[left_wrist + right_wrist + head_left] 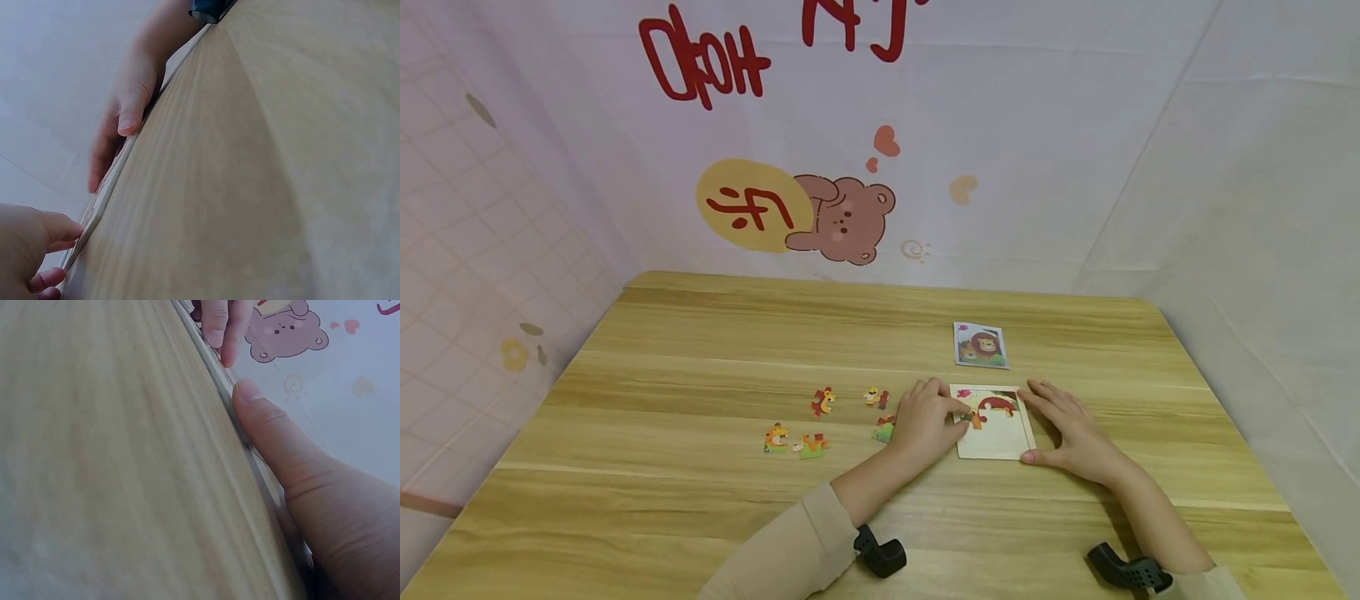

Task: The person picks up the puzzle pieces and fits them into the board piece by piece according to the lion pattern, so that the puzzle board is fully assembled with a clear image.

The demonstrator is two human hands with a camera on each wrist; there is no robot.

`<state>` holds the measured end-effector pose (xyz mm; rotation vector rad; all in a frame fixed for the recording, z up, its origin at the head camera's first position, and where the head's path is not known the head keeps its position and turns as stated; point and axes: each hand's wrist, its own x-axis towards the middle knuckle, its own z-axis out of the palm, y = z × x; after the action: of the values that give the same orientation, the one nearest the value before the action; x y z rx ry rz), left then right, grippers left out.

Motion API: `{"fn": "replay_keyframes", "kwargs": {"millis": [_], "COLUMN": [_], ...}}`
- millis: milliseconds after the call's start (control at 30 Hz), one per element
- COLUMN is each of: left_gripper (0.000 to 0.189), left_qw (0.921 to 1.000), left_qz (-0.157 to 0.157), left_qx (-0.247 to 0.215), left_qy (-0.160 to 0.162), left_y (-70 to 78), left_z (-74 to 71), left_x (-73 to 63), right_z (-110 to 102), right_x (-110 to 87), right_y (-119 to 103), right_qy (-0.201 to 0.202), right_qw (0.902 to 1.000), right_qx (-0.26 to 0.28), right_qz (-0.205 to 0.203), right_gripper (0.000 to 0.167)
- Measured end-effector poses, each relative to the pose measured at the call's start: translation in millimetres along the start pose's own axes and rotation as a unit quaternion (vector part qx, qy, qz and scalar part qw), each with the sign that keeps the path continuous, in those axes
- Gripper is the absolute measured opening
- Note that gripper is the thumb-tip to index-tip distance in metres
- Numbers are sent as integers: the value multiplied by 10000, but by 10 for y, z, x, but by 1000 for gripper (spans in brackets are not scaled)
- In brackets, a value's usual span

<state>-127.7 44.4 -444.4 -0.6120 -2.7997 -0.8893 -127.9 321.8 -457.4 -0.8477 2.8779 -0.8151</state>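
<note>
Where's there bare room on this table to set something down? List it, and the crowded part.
Bare: the tabletop left of the loose puzzle pieces; between those pieces and the backdrop; and between the forearms, below the puzzle tray. Crowded: around the tray, with the left hand, right hand and lion card close by.

Pale cloth (1037,125) printed with a bear (844,223) hangs behind a wood-grain table (647,517).

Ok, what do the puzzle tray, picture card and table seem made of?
Puzzle tray: perhaps wood or thick card, matte; pale, plain base. Picture card: likely paper, gloss unclear; printed, no visible thickness. Table: smooth wood or wood-look laminate; streaked grain.
</note>
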Motion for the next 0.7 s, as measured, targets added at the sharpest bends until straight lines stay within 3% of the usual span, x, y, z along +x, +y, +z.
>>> {"fn": "replay_keyframes", "kwargs": {"millis": [167,300,500,700], "left_gripper": [11,12,16,23], "left_qw": [9994,9980,9932,9923], "left_qz": [-76,50,374,687], "left_qx": [-313,-598,-1068,-1031], "left_qy": [147,205,261,44], "left_y": [-9,-14,-96,-293], "left_z": [-9,-68,-237,-476], "left_x": [-4,-32,-101,-213], "right_z": [-5,1,12,10], "right_x": [2,0,9,28], "right_y": [5,2,-21,-29], "right_qy": [2,1,6,-6], "right_qw": [10000,10000,10000,10000], "right_qx": [-6,4,11,-17], "right_qz": [-3,-1,-41,-53], "right_gripper": [92,92,93,93]}}
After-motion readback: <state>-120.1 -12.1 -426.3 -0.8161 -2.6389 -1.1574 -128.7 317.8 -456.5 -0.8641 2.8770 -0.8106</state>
